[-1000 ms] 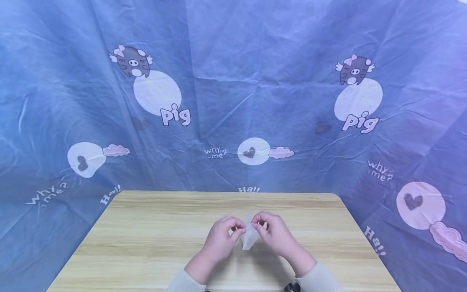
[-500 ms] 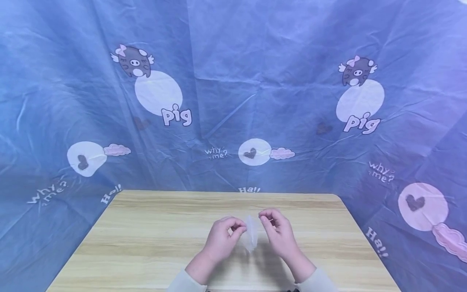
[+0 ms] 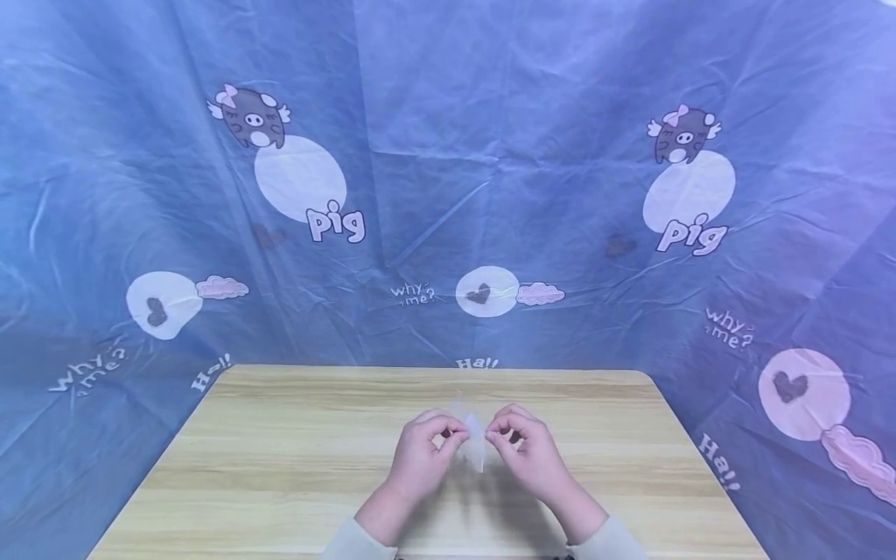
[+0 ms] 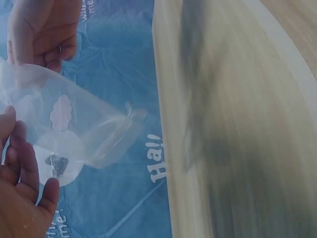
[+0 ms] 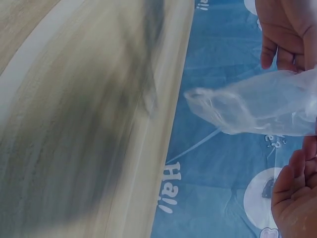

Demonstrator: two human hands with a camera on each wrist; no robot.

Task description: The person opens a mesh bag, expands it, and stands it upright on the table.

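Note:
A thin, translucent plastic bag hangs between my two hands, a little above the tabletop. My left hand pinches its left side between thumb and forefinger. On the opposite side, the thumb and index fingertips of my right hand pinch together right at the bag's edge. In the left wrist view the bag spreads out wrinkled, its narrow lower corner dangling free. The right wrist view shows the bag with its crumpled end pointing toward the table; its upper edge lies outside that view.
A wood-grain table lies beneath both hands, their shadows falling on it. Behind and at both sides hangs a blue printed cloth. The table's far edge meets this cloth.
Half a second ago my right hand stood apart from the bag; it has come back left to the bag's edge. The bag has shifted shape, while my left hand keeps its pinch.

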